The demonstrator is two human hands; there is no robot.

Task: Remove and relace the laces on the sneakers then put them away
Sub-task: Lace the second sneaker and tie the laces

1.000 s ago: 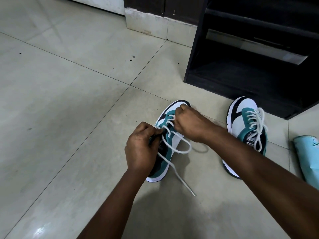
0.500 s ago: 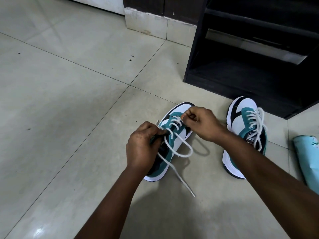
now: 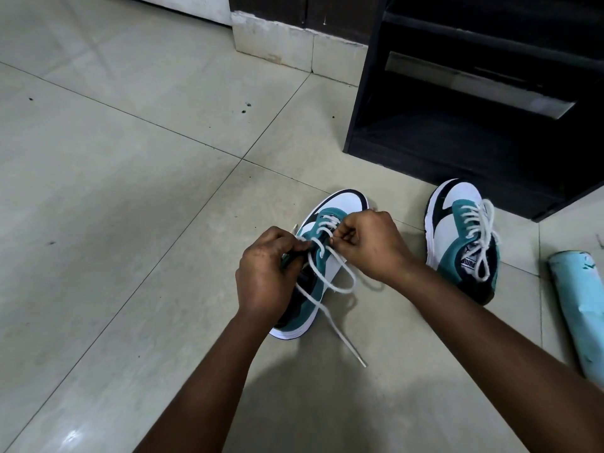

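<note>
Lying on the tiled floor (image 3: 130, 191), the near sneaker (image 3: 322, 256) points its toe away from the person and a little to the right. Its long side runs from the heel, close to the person, up to the white toe. The other sneaker (image 3: 457, 243) sits just to the right, well apart from the first, with its toe pointing at the black shoe rack (image 3: 457, 125). Its white lace is done up in a bow.

Both arms reach forward from the bottom of the view. The left hand (image 3: 264, 276) is over the middle of the near sneaker, knuckles up, and its fingers are curled tight and pinch the white lace (image 3: 330, 276) at the shoe's left side. The right hand (image 3: 372, 243) comes in from the right, bent at the wrist, and its fingers pinch the same lace near the top holes. A loose loop of lace hangs to the right of the shoe, and one long end trails over the floor toward the person.

The left hand hides the tongue and part of the heel. You cannot see the fingertips well. A light blue thing (image 3: 578, 315) lies at the right edge, partly cut off, and it is hard to tell what it is.
</note>
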